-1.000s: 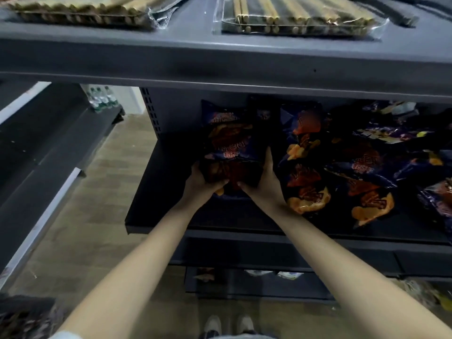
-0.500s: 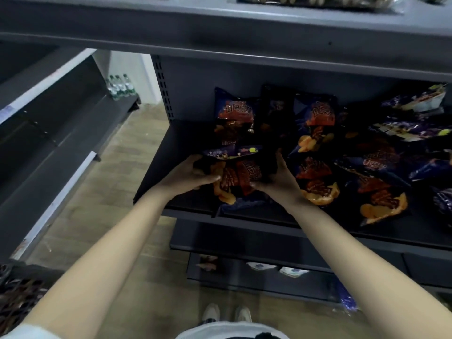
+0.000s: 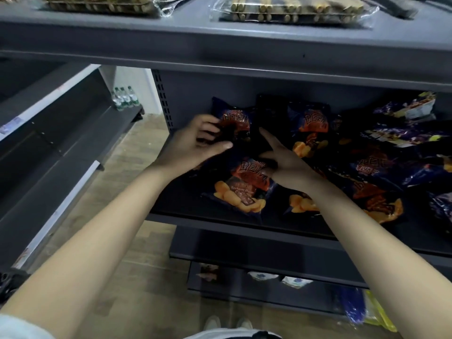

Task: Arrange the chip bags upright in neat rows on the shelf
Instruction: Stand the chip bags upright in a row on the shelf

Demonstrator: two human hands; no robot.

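Now both hands reached into middle shelf (image 3: 220, 216); left hand (image 3: 193, 145) curled around upright chip bag (image 3: 236, 121) at back left; right hand (image 3: 281, 162) spread open, fingers touching front chip bag (image 3: 244, 189) lying flat near shelf edge; more bags (image 3: 374, 167) heaped at right

Hands: two, a left hand (image 3: 193, 145) and a right hand (image 3: 285, 165)
Chip bags standing at the back: at least two (image 3: 236, 121) (image 3: 314, 123)
Chip bags lying at the front: at least three (image 3: 244, 189) (image 3: 302, 204) (image 3: 376, 199)
Jumbled bags at right: too overlapped to count (image 3: 401, 133)
Clear packs of sticks on the top shelf: two (image 3: 102, 3) (image 3: 293, 9)
Water bottles on the far shelf: about four (image 3: 124, 97)
Shoes: two (image 3: 227, 322)
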